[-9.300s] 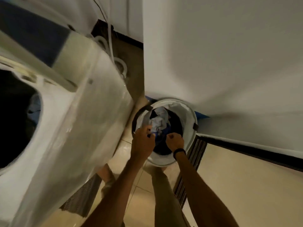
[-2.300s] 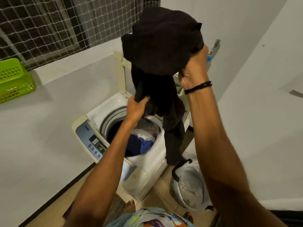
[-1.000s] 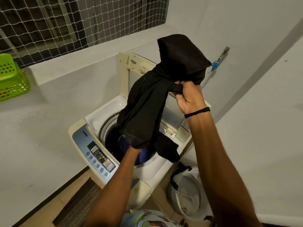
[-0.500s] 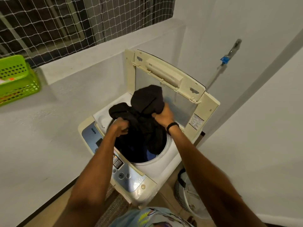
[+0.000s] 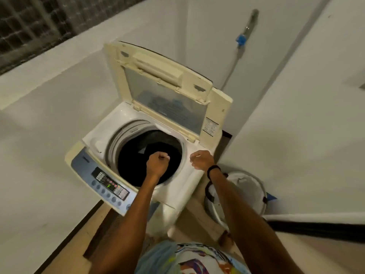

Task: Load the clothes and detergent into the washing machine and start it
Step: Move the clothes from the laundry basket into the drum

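Black clothing (image 5: pixel 162 146) blurs into the dark drum of the cream top-loading washing machine (image 5: pixel 177 192); left hand (image 5: pixel 158 162) and right hand (image 5: pixel 201 160) fisted, nothing held.

Plain white plastered walls (image 5: pixel 296 115) enclose a beige tiled floor (image 5: pixel 197 216) edged by a dark skirting strip (image 5: pixel 316 228). A wire-mesh window (image 5: pixel 29 22) sits above a white ledge (image 5: pixel 59 56). The light is dim.

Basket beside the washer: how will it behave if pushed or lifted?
Basket probably light: thin white wall. On smooth tile it likely slides or tips when pushed. Black strap handle may flex under lift.
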`<control>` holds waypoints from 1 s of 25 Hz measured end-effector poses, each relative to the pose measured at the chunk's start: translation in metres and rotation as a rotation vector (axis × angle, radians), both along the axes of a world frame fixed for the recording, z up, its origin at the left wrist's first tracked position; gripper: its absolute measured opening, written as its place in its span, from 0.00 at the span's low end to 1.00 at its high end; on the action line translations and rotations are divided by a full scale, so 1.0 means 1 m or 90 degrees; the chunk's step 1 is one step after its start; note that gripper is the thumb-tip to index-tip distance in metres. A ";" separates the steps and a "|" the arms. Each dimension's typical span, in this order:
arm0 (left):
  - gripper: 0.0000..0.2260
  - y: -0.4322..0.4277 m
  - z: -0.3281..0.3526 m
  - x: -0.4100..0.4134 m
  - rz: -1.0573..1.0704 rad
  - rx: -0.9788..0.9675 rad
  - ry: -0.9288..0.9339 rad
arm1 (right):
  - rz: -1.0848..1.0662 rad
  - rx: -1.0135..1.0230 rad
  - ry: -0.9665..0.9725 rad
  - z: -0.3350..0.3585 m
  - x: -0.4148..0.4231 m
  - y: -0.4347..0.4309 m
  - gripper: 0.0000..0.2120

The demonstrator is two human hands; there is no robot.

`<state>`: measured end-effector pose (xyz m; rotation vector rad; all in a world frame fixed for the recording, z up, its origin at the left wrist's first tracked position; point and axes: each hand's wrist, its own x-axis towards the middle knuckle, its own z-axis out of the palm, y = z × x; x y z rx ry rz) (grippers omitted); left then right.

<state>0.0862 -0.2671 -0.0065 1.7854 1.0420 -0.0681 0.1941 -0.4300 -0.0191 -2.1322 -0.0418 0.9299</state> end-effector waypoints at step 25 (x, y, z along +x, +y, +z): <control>0.07 -0.333 -0.522 0.091 -0.217 -0.108 0.236 | -0.098 -0.290 0.335 -0.642 -0.028 -0.311 0.36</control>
